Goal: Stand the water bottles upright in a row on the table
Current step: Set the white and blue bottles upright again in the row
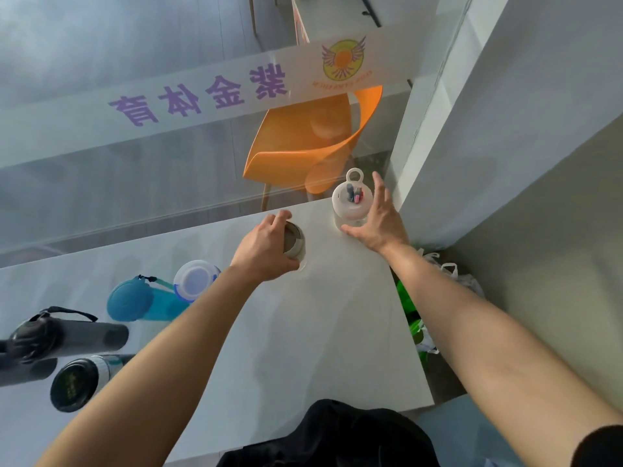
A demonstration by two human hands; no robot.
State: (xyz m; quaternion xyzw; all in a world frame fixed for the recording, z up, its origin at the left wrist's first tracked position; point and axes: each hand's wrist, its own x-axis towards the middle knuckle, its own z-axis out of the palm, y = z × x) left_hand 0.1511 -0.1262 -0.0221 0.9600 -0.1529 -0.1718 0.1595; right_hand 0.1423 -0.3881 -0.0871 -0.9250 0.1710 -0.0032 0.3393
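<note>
Two hands work our smooth pale worktop point(303, 332): left hand point(266, 247) grip closed round a steel-lidded bottle point(294, 242), right hand point(377, 220) spread open beside a round white-capped bottle point(350, 203) at one o'clock.

Your left hand point(266, 247) covers most of the steel bottle point(294, 243), so its body stays unseen. The black bottle point(60, 338) runs off the left edge, and your left forearm hides the blue bottle's point(145, 301) base.
</note>
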